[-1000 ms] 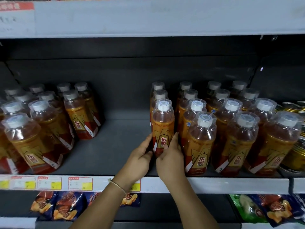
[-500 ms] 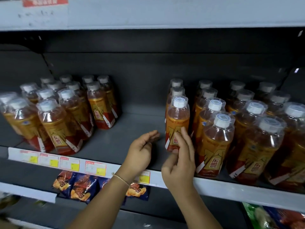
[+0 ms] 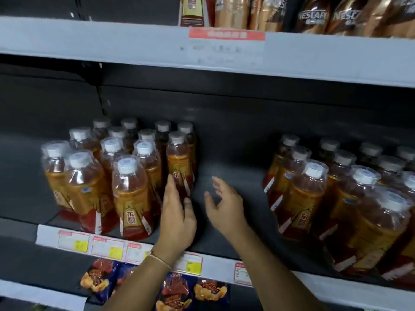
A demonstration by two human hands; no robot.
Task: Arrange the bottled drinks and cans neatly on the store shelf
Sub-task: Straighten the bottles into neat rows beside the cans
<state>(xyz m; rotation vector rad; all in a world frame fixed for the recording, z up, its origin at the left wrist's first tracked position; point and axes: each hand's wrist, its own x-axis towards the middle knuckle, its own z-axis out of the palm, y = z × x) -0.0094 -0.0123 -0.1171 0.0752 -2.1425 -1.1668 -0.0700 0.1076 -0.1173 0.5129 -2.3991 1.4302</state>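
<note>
A grey store shelf (image 3: 226, 182) holds two groups of orange drink bottles with white caps, a bare gap between them. A second ago both hands were straightening a front bottle in the right group (image 3: 341, 203); half a second ago they had let go. The view has swung left, and both hands reach toward the left group (image 3: 116, 173), so the right group seems done and this one comes next.

The left group has about thirteen bottles. About eleven show in the right group, which runs out of view. No cans are visible.

The left hand (image 3: 177, 218) lies with straight fingers against the rightmost front bottle (image 3: 179, 167), the thumb beside it, not clamped. The right hand (image 3: 224, 205) hovers in the gap, fingers spread, holding nothing.

Four price tags show on the shelf edge (image 3: 74, 241).
</note>
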